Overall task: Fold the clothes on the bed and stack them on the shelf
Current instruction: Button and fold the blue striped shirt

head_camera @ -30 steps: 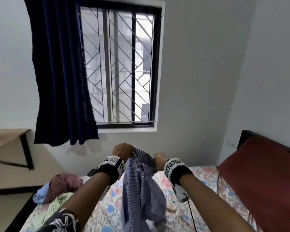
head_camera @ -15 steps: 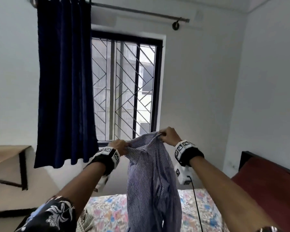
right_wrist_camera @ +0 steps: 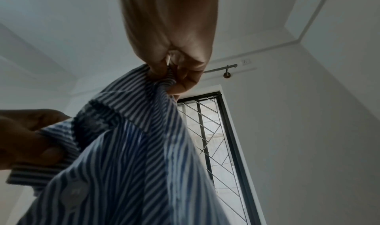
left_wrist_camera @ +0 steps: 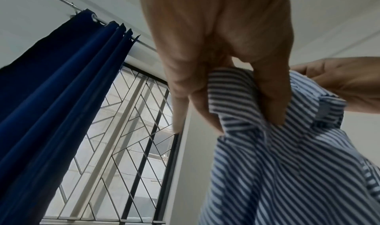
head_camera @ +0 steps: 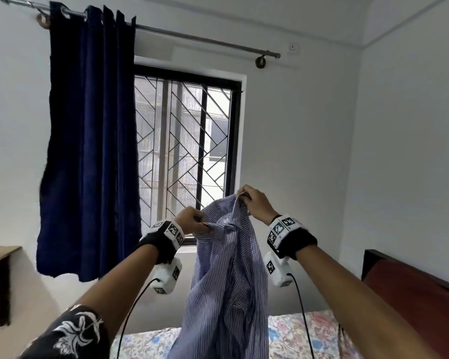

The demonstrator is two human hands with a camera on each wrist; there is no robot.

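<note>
The striped shirt (head_camera: pixel 226 286), light and limp, is pinched near the collar by left hand (head_camera: pixel 192 221) and right hand (head_camera: pixel 254 203); shoulder seams would probably give better hold

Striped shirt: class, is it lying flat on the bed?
No, both hands hold the striped shirt up by its top edge, hanging above the bed.

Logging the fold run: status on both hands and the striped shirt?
Left hand and right hand both pinch the striped shirt near its collar. Shirt hangs unfolded above the bed. Nothing in the way.
</note>
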